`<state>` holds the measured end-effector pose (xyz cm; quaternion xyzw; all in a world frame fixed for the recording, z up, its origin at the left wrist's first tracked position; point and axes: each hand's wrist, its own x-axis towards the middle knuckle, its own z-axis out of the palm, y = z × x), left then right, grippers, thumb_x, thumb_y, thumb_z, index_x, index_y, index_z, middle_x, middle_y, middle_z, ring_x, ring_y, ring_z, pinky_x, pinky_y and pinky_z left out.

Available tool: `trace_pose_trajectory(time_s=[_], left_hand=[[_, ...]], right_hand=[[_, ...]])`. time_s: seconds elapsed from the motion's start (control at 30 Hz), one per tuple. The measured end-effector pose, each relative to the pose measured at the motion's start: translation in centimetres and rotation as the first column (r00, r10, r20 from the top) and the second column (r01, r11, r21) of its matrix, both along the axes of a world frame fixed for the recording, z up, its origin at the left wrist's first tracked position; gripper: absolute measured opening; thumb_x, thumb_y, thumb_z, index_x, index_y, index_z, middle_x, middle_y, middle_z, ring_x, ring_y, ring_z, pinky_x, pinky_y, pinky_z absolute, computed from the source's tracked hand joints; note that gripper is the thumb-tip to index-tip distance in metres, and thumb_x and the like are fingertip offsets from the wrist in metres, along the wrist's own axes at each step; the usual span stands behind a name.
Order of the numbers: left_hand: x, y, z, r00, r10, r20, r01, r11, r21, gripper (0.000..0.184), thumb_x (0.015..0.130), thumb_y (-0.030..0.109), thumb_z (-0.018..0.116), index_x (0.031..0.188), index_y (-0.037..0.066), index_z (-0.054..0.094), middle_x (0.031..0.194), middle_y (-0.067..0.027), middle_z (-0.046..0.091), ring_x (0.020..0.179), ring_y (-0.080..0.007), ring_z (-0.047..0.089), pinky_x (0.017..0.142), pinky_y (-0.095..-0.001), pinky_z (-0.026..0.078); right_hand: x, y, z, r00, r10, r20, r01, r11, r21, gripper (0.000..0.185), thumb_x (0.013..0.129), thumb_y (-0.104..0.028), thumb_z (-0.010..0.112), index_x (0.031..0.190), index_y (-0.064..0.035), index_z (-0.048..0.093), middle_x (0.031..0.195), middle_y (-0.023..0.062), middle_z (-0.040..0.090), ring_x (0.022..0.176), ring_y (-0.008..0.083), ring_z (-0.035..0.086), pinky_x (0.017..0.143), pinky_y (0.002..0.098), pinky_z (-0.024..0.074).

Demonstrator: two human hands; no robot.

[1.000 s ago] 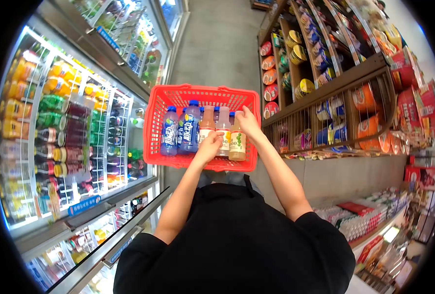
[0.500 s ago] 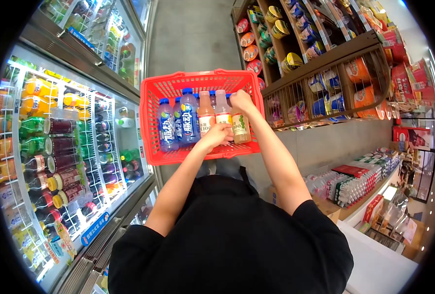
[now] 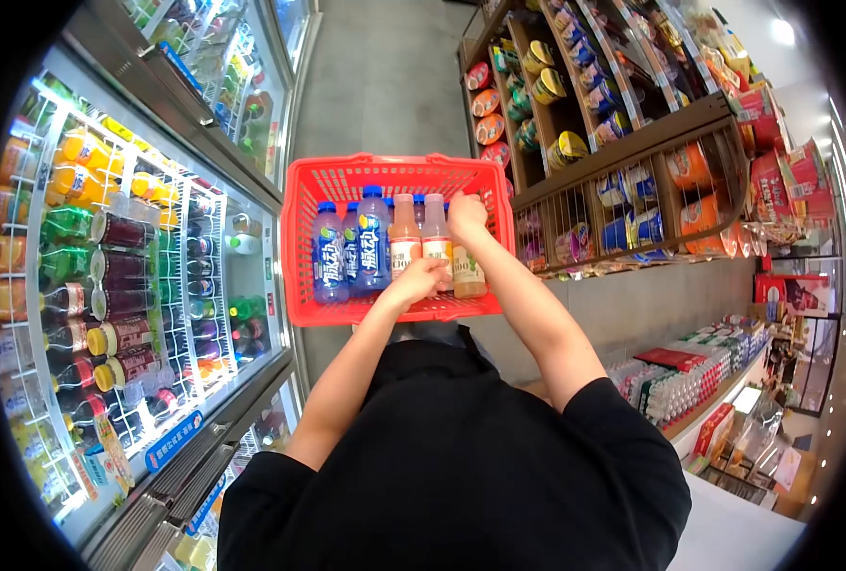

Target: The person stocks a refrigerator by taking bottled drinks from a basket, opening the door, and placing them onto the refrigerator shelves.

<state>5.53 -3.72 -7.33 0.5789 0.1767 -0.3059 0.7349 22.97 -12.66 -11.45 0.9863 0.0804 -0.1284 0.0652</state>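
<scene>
Gripping the top of a pale yellow plastic bottle (image 3: 468,274), the right hand (image 3: 467,217) has its fingers curled closed. The left hand (image 3: 420,282) has half-bent fingers across a clear pinkish plastic bottle (image 3: 434,230); whether they hold it, I can't tell. Just beyond them is a peach-orange plastic bottle (image 3: 404,226); farther left, blue-capped plastic bottles (image 3: 373,238). Around both hands' fingers runs a red perforated plastic basket (image 3: 306,306).

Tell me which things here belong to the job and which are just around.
In the job, it seems: red basket, blue-capped bottles, orange-pink bottle, pale pink bottle, yellowish bottle, left hand, right hand.
Just around: fridge drinks, tubs, brown shelves, stacked packs.
</scene>
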Motion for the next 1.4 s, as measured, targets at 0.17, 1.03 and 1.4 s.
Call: trace_pose_trajectory(time_s=[0.17,1.03,1.4], left_hand=[[1.2,0.0,0.5,0.999,0.031,0.016,-0.032,0.997,0.065,0.045,0.1,0.016,0.051,0.142,0.002,0.047,0.12,-0.0082,0.063,0.099,-0.0157,0.064,0.084,-0.0326,0.053],[0.6,2.6,3.7,0.983,0.185,0.009,-0.163,0.886,-0.433,0.066,0.105,0.055,0.03,0.145,0.003,0.041,0.138,-0.0123,0.055,0.123,-0.0228,0.058,0.104,-0.0395,0.046],[-3.5,5.3,6.5,0.879,0.472,0.071,-0.358,0.75,-0.556,0.051,0.106,0.039,0.042,0.145,0.006,0.041,0.138,-0.0094,0.056,0.124,-0.0194,0.057,0.101,-0.0362,0.049]], right_hand=[[1.6,-1.5,-2.7,0.999,0.035,-0.027,-0.031,0.99,0.135,0.035,0.083,-0.011,0.066,0.114,0.0023,0.055,0.101,0.0259,0.067,0.096,0.0398,0.069,0.08,0.0454,0.0589],[-3.2,-2.2,17.7,0.954,0.286,-0.087,-0.047,0.432,0.901,0.033,0.086,-0.013,0.073,0.114,-0.0006,0.061,0.103,0.0136,0.071,0.092,0.017,0.069,0.081,0.0315,0.0539],[-6.3,1.7,17.2,0.914,0.227,-0.335,0.307,0.151,0.94,0.05,0.093,-0.023,0.071,0.134,0.0,0.053,0.107,0.0085,0.069,0.091,0.0118,0.063,0.078,0.0275,0.0504]])
